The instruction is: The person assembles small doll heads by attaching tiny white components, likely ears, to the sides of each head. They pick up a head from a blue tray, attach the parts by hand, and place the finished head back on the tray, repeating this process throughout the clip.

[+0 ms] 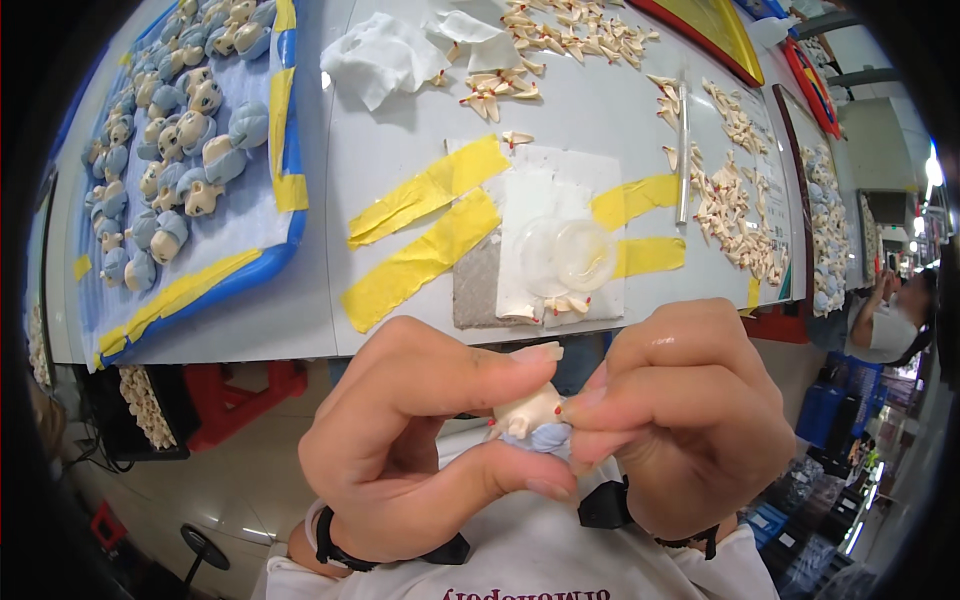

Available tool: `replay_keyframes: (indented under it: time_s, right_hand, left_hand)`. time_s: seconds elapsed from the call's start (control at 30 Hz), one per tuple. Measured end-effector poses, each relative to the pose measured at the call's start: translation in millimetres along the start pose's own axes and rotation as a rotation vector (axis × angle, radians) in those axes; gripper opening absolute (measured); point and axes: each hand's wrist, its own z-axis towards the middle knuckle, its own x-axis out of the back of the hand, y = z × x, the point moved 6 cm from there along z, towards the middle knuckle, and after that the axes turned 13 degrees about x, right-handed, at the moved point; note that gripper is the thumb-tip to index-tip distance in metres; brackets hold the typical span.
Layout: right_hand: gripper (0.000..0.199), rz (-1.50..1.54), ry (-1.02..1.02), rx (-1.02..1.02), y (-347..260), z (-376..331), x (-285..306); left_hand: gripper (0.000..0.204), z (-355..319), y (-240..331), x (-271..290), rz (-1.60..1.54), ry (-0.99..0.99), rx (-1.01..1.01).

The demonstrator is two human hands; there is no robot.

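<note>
Figurine between left hand and right hand

We are seeing no packages or screens, only two flat sign-like boards lying along the far right edge of the white table: a red-framed yellow board at the top and, just beyond it, a red-rimmed panel with blue.

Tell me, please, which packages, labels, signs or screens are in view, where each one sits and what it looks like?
Yellow board with red frame: flat on the table's far right, rectangular.
Red-rimmed round panel: just right of it, partly cut off.
Red print on white shirt: bottom edge, below the hands, seen upside down.
No packages or screens can be made out.
</note>
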Motion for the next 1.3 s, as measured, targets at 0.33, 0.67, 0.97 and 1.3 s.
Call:
replay_keyframes:
  time_s: [0.33, 0.67, 0.97, 1.3]
  right_hand:
    - [0.043, 0.527, -0.114, -0.465, 15, -10, 20]
    - [0.025, -0.614, 0.168, -0.631, 128, -94, 261]
    - [0.019, -1.084, 0.003, -0.363, 112, -62, 231]
    - [0.011, -0.576, -0.182, -0.547, 133, -28, 158]
  left_hand:
    - [0.051, 2, 42, -40, 0.703, 0.055, -0.45]
    - [0.035, 19, 53, 68, 0.892, 0.405, -0.3]
    - [0.033, 48, 52, 132, 1.438, 0.358, -0.031]
    - [0.034, 52, 43, 140, 1.418, 0.401, 0.033]
